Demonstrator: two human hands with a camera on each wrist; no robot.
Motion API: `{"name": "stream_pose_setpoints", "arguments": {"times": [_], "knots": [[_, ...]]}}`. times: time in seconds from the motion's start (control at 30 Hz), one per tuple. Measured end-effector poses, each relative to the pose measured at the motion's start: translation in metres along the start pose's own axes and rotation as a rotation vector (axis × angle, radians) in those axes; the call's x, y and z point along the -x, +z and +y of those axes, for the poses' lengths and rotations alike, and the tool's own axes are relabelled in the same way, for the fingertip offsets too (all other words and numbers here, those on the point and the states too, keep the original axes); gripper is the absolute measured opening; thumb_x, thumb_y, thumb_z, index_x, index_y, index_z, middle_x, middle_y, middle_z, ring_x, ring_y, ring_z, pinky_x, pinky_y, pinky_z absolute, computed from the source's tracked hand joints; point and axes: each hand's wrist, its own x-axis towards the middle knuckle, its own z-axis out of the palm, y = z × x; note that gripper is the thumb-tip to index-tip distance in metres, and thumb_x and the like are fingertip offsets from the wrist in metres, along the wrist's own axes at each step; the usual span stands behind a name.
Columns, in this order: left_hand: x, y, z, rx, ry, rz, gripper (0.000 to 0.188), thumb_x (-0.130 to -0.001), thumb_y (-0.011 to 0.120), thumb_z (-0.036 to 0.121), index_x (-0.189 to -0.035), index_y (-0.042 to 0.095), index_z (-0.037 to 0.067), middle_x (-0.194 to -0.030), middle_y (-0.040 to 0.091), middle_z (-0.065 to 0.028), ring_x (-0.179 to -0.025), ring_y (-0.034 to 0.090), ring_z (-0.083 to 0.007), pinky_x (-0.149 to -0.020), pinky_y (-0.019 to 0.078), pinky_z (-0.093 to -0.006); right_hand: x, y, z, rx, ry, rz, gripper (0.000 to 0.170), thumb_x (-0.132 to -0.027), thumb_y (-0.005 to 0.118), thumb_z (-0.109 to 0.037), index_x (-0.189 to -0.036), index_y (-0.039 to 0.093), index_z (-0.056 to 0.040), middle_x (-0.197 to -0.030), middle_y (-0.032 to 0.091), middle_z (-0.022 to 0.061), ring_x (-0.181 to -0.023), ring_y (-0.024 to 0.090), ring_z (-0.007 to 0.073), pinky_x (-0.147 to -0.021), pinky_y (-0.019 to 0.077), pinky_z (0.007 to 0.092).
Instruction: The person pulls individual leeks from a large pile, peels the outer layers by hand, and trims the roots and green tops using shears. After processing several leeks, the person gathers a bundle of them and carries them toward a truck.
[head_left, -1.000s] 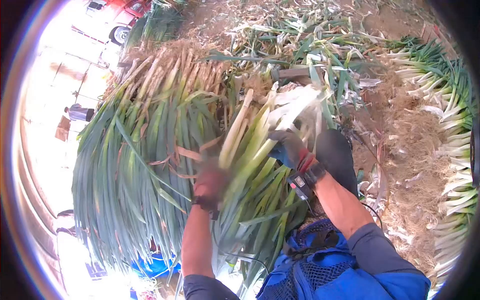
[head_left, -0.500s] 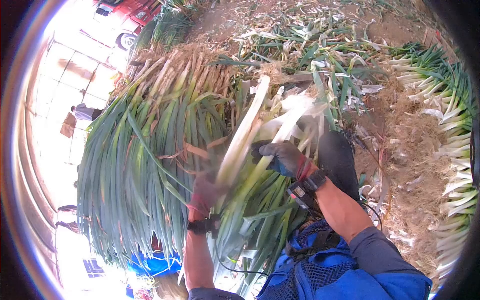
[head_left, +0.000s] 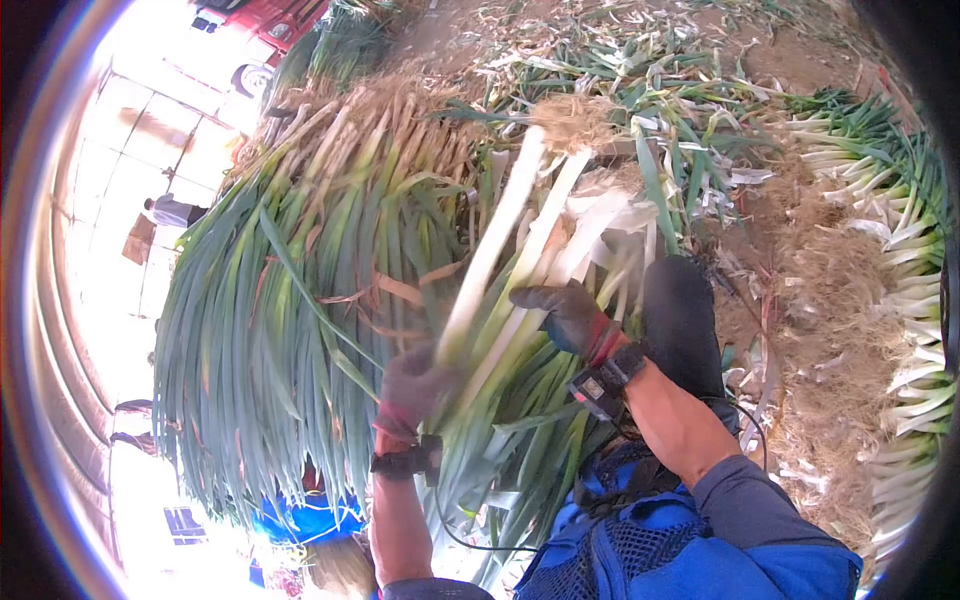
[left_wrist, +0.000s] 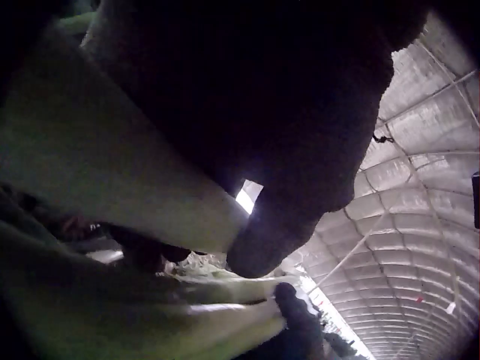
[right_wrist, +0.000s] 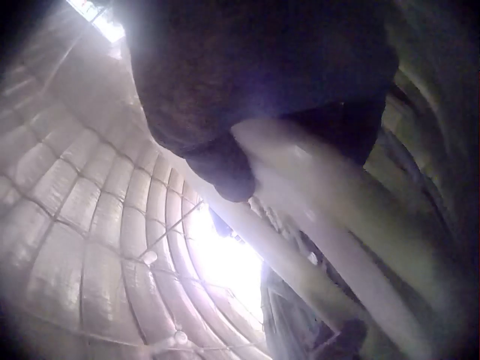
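In the head view, my gloved left hand [head_left: 415, 390], somewhat blurred, grips a leek [head_left: 497, 240] whose white shank slants up to its bushy roots [head_left: 573, 122]. The left wrist view has this dark glove [left_wrist: 277, 217] wrapped round a thick pale stalk [left_wrist: 142, 172]. My gloved right hand [head_left: 572, 318] holds pale stalks to the right, its fingers pointing left across them. A second white shank [head_left: 550, 215] and loose white outer leaves [head_left: 597, 232] rise above it. In the right wrist view the glove [right_wrist: 262, 90] curls against pale stalks [right_wrist: 330, 202].
A big pile of untrimmed leeks [head_left: 290, 300] lies left. Beyond the hands are scattered leaf scraps [head_left: 640, 80]. Pale leeks [head_left: 905, 330] form a row along the right edge, roots inward. A dark-clad knee [head_left: 683, 320] is beside the right hand. A person [head_left: 172, 212] stands far left.
The root end of the left hand's leek has come into view and risen, and a second shank now shows beside it. My right hand has shifted slightly, lower on the stalks.
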Motion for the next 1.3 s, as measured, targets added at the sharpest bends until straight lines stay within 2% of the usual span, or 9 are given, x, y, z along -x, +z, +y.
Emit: {"name": "stream_pose_setpoints", "arguments": {"times": [0.2, 0.37, 0.47, 0.67, 0.77, 0.87, 1.13, 1.2, 1.3], "knots": [[0.011, -0.029, -0.018, -0.171, 0.033, -0.061, 0.044, -0.079, 0.081, 0.007, -0.121, 0.073, -0.002, -0.106, 0.076, -0.0049, -0.093, 0.068, -0.0127, -0.092, 0.0538, -0.0296, 0.006, 0.0, -0.013, -0.217, 0.123, 0.016, 0.031, -0.089, 0.079, -0.016, -0.115, 0.075, 0.0011, -0.109, 0.075, 0.0071, -0.094, 0.07, 0.016, -0.08, 0.0548, 0.031], [-0.003, -0.004, 0.002, -0.047, 0.012, -0.22, 0.069, -0.074, 0.089, 0.008, -0.137, 0.062, -0.002, -0.126, 0.071, -0.0077, -0.113, 0.066, -0.0165, -0.105, 0.0484, -0.0324, 0.007, -0.002, -0.015, -0.34, 0.133, -0.122, 0.033, -0.091, 0.077, -0.015, -0.12, 0.073, 0.0012, -0.115, 0.074, 0.0078, -0.098, 0.07, 0.0169, -0.083, 0.0574, 0.0311], [-0.025, 0.035, 0.036, 0.082, 0.23, -0.211, 0.074, -0.075, 0.09, 0.011, -0.141, 0.059, -0.002, -0.127, 0.071, -0.0082, -0.113, 0.067, -0.0179, -0.105, 0.0486, -0.0337, 0.017, 0.011, -0.029, -0.218, 0.189, -0.189, 0.036, -0.097, 0.072, -0.023, -0.124, 0.072, 0.0005, -0.118, 0.073, 0.0094, -0.103, 0.07, 0.018, -0.087, 0.0585, 0.0319], [-0.051, 0.048, 0.057, -0.072, 0.103, -0.26, 0.081, -0.075, 0.094, 0.016, -0.144, 0.055, -0.002, -0.133, 0.067, -0.0088, -0.119, 0.064, -0.0179, -0.106, 0.0489, -0.0349, 0.006, -0.004, -0.028, 0.255, -0.173, -0.224, 0.05, -0.106, 0.059, -0.038, -0.137, 0.065, 0.0004, -0.135, 0.067, 0.0123, -0.121, 0.065, 0.0201, -0.108, 0.0499, 0.0338], [-0.047, 0.05, 0.053, 0.018, 0.145, -0.207, 0.084, -0.077, 0.093, 0.014, -0.148, 0.051, 0.0, -0.134, 0.066, -0.0092, -0.117, 0.065, -0.0172, -0.102, 0.0521, -0.0336, 0.01, 0.006, -0.045, 0.223, -0.079, -0.184, 0.051, -0.106, 0.059, -0.039, -0.139, 0.064, -0.001, -0.138, 0.066, 0.0122, -0.125, 0.062, 0.0186, -0.113, 0.045, 0.0328], [-0.037, 0.06, 0.07, -0.374, 0.477, -0.016, 0.08, -0.081, 0.09, 0.012, -0.148, 0.048, 0.002, -0.133, 0.066, -0.0101, -0.113, 0.067, -0.0172, -0.097, 0.0559, -0.0326, 0.016, 0.028, -0.062, 0.289, -0.136, -0.281, 0.053, -0.106, 0.059, -0.041, -0.141, 0.062, -0.0018, -0.136, 0.067, 0.0117, -0.125, 0.062, 0.017, -0.111, 0.0455, 0.0313], [-0.059, 0.03, 0.072, -0.37, 0.401, 0.06, 0.089, -0.061, 0.097, 0.007, -0.137, 0.049, 0.002, -0.125, 0.067, -0.0083, -0.109, 0.067, -0.0198, -0.092, 0.0579, -0.0344, 0.038, 0.036, -0.135, 0.935, -0.263, -0.407, 0.05, -0.099, 0.068, -0.05, -0.123, 0.072, -0.0061, -0.115, 0.076, 0.0096, -0.104, 0.07, 0.0176, -0.091, 0.0549, 0.0363], [-0.048, 0.009, 0.083, -0.442, 0.353, 0.101, 0.083, -0.061, 0.096, 0.006, -0.133, 0.054, 0.002, -0.123, 0.067, -0.007, -0.107, 0.066, -0.0189, -0.093, 0.0562, -0.033, 0.044, 0.012, -0.148, 0.533, -0.348, -0.303, 0.051, -0.092, 0.077, -0.046, -0.123, 0.073, -0.0062, -0.114, 0.076, 0.0119, -0.105, 0.071, 0.02, -0.094, 0.0557, 0.0363], [-0.034, -0.002, 0.085, -0.151, 0.289, 0.096, 0.083, -0.058, 0.093, 0.006, -0.131, 0.056, 0.002, -0.117, 0.066, -0.0044, -0.102, 0.065, -0.0181, -0.091, 0.0549, -0.032, 0.025, 0.01, -0.166, 0.832, -0.595, -0.172, 0.062, -0.085, 0.084, -0.048, -0.126, 0.071, -0.0036, -0.118, 0.074, 0.0149, -0.106, 0.07, 0.0212, -0.093, 0.0556, 0.0349]]}}
